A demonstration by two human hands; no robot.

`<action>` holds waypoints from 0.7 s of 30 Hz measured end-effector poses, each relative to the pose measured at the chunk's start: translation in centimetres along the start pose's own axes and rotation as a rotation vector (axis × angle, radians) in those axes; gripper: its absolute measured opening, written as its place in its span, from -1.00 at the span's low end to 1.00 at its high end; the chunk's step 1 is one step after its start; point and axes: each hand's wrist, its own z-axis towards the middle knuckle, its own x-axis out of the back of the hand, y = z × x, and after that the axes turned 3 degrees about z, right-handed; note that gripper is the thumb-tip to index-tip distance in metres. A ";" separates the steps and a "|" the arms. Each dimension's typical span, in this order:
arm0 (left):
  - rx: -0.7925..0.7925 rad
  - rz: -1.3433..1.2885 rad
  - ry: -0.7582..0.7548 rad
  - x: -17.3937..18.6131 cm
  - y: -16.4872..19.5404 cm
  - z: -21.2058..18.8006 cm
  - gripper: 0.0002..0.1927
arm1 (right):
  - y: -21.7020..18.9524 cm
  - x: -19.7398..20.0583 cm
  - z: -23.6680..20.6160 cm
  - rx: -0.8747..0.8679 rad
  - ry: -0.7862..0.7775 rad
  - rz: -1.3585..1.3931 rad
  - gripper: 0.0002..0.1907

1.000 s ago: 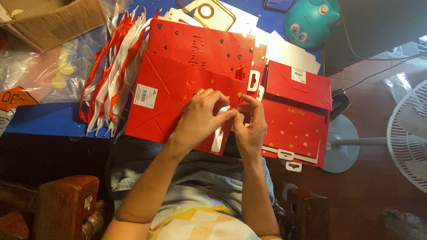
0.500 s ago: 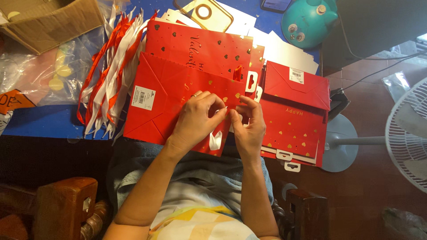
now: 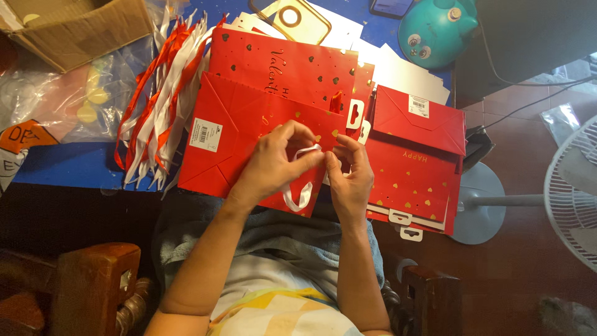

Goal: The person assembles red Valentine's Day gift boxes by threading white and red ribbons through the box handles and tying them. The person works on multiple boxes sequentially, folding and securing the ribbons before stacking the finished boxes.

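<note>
both hands, left hand (image 3: 270,165) and right hand (image 3: 349,177), pinch a soft, limp white ribbon (image 3: 298,186) with narrow fingers over the light, creasable red gift bag (image 3: 249,134), right of the ribbon bundle (image 3: 158,99) on the blue counter (image 3: 62,165).

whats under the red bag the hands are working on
Under the flat red gift bag lies a second red gift bag, its top edge showing. Beneath that are white sheets on the blue table. Both hands pinch a white ribbon. Anything further beneath is covered.
</note>
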 end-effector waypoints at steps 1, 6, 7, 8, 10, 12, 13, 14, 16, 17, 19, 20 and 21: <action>-0.040 0.047 0.032 -0.4 0.1 -0.1 -0.68 | 0.0 0.0 0.0 -0.005 0.009 -0.012 -0.68; -0.257 0.340 0.170 -1.9 -0.3 -0.5 -0.83 | 0.2 0.3 -0.2 0.084 0.005 -0.089 -0.75; -0.242 0.336 0.183 -2.0 -0.5 -0.5 -0.87 | 0.3 0.3 -0.2 0.091 0.002 -0.112 -0.75; -0.221 0.304 0.181 -2.0 -0.7 -0.5 -0.88 | 0.3 0.3 -0.3 0.082 0.006 -0.126 -0.75; -0.182 0.236 0.177 -1.9 -1.0 -0.5 -0.90 | 0.4 0.3 -0.3 0.068 0.013 -0.156 -0.75; -0.128 0.159 0.164 -1.8 -1.1 -0.5 -0.90 | 0.5 0.4 -0.2 0.056 0.007 -0.144 -0.75; -0.103 0.123 0.159 -1.8 -1.2 -0.4 -0.90 | 0.6 0.4 -0.1 0.052 0.003 -0.135 -0.75; -0.111 0.115 0.164 -1.8 -1.2 -0.4 -0.90 | 0.7 0.3 0.0 0.063 0.003 -0.115 -0.75; -0.123 0.102 0.164 -1.8 -1.2 -0.5 -0.91 | 1.0 0.3 0.0 0.077 0.009 -0.073 -0.76; -0.042 0.068 0.137 -1.7 -1.2 -0.5 -0.91 | 1.1 0.2 -0.1 0.095 0.011 -0.114 -0.76; 0.121 -0.003 0.079 -1.5 -1.5 -0.4 -0.91 | 1.4 0.3 -0.3 0.126 0.018 -0.202 -0.75; 0.076 -0.083 0.065 -1.5 -1.6 -0.4 -0.91 | 1.5 0.3 -0.3 0.088 0.017 -0.171 -0.75; 0.032 -0.163 0.055 -1.4 -1.8 -0.3 -0.92 | 1.6 0.4 -0.1 0.050 0.012 -0.140 -0.75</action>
